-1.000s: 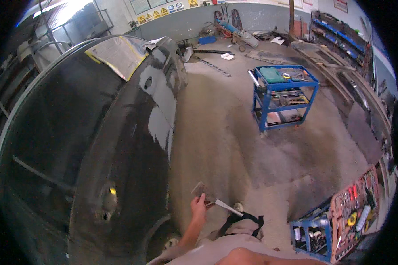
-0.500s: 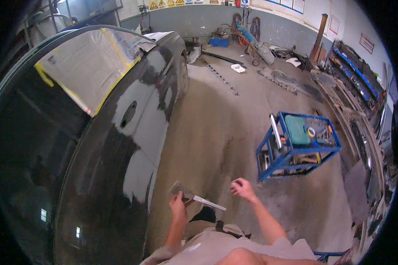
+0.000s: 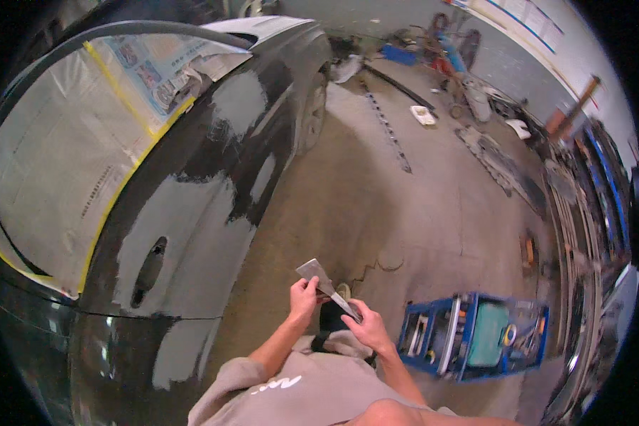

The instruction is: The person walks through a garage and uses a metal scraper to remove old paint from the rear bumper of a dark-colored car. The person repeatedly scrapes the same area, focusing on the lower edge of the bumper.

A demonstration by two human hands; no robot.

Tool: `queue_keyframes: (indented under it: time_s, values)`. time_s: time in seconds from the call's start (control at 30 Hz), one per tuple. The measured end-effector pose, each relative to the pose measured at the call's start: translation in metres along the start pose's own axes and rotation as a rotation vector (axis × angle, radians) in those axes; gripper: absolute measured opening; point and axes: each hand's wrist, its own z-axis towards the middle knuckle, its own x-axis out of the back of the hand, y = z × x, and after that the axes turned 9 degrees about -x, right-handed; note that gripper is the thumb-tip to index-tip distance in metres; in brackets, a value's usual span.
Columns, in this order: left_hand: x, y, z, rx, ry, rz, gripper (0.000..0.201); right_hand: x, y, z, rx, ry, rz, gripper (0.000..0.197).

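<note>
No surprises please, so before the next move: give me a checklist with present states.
1. Scraper held: ok, left hand near blade, right hand on handle.
2. Blade clean: cannot tell, too small in view.
3. Masking film edged: ok, yellow tape runs along its door side.
4. Grey patch on car door dry: cannot tell.
5. Blue tool cart apart from both hands: ok, to their right.
6. Floor free of loose parts: not ok, a narrow strip lies ahead.
</note>
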Motion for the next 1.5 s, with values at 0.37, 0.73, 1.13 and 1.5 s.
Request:
queue_keyframes:
  time_s: [0.37, 0.73, 1.13, 1.5]
  values:
    - [-0.082, 0.108, 0.263, -0.094, 0.364, -0.416, 0.028, 0.095, -0.147, 0.359, 0.316, -0.451, -0.243, 0.045]
    - [-0.135, 0.192, 0.450, -0.280, 0.717, -0.291, 0.027, 0.101, -0.248, 0.613, 0.365, -0.772, -0.455, 0.061]
    - [-0.232, 0.191, 0.606, -0.661, 1.110, -1.195, 0.024, 0.089, -0.324, 0.813, 0.297, -1.252, -0.778, 0.047]
    - [-0.287, 0.171, 0.671, -0.576, 1.257, -1.119, 0.021, 0.098, -0.255, 0.901, 0.270, -1.424, -0.653, 0.027]
